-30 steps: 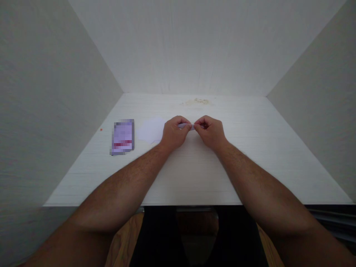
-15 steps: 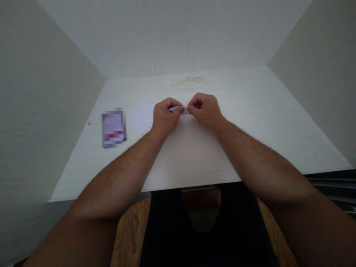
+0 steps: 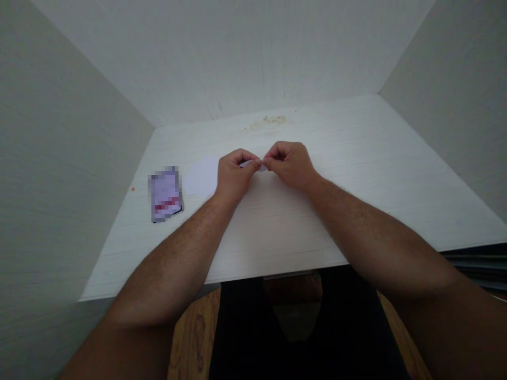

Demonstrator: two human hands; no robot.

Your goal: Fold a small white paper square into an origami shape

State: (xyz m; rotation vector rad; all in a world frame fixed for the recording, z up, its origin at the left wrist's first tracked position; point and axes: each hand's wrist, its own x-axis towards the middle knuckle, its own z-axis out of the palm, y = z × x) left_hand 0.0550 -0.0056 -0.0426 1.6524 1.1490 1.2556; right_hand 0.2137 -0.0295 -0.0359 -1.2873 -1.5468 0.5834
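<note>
Between the fingertips of both hands is a small piece of white paper [image 3: 262, 167], mostly covered by the fingers. My left hand [image 3: 236, 171] pinches its left part, thumb against forefinger. Close beside it, my right hand [image 3: 290, 163] pinches the right end the same way. The two thumbs almost meet. Whether the paper is folded, I cannot tell. Left of my left hand, more white paper [image 3: 201, 176] lies flat on the white table [image 3: 273, 227], partly hidden behind the hand and wrist.
A pixelated rectangular item [image 3: 166, 194] with a red band lies at the table's left. Near the left edge is a small orange speck [image 3: 133, 189]. A brownish stain [image 3: 274, 120] marks the back. Pale walls [image 3: 237, 58] stand behind and on both sides.
The view has shifted and tilted slightly, so the table sits a little lower. Both hands keep their pinch on the paper, the right fingertips now nearer the left, with less paper showing between.
</note>
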